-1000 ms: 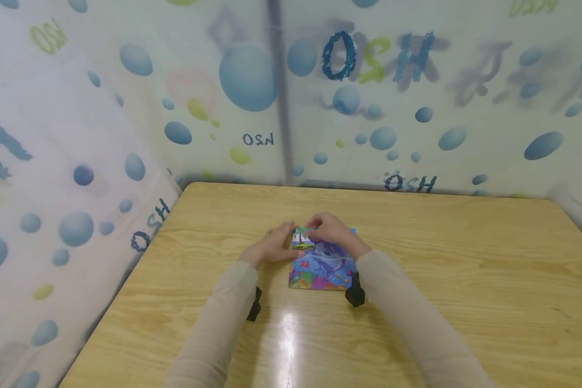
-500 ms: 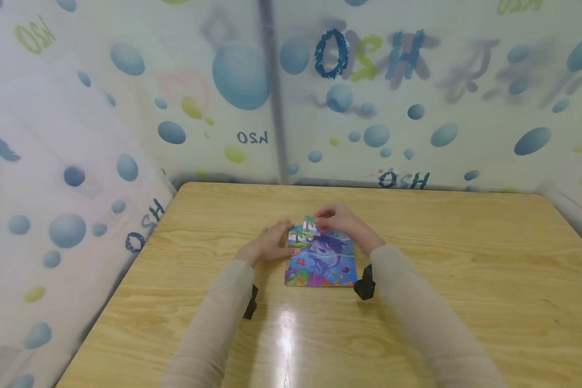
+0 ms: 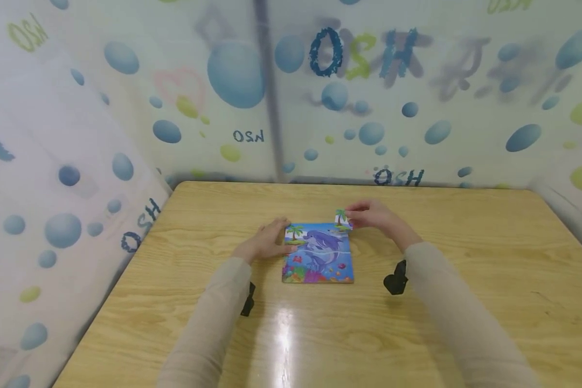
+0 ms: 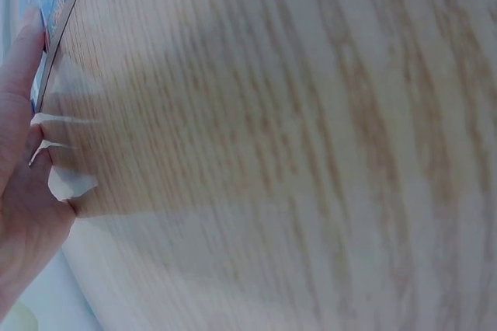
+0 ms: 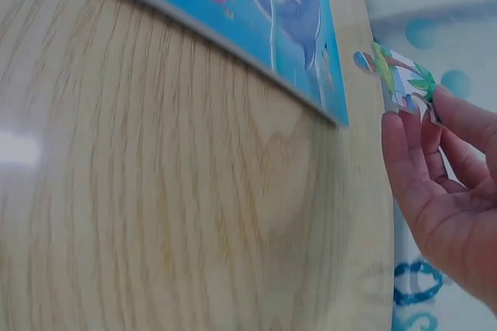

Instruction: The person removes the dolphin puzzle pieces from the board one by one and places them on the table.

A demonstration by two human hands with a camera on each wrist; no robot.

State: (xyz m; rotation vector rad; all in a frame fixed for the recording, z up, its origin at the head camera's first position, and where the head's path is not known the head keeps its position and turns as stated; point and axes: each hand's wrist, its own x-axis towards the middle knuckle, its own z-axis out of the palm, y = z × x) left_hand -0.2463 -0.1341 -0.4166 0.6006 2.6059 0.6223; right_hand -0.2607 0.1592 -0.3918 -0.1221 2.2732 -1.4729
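Toward the far edge of the table (image 3: 456,258), my right hand (image 3: 375,216) is pinching a palm-tree piece (image 3: 341,219), my spread left hand (image 3: 268,240) touching the dolphin board (image 3: 324,252); woodgrain is stretching rightward below patterned walls (image 3: 393,105).

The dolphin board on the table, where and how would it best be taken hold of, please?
Probably take the dolphin board midway along its near edge, coming in low from the near side: the board lies flat on the table, and that thin, straight edge is uncovered.
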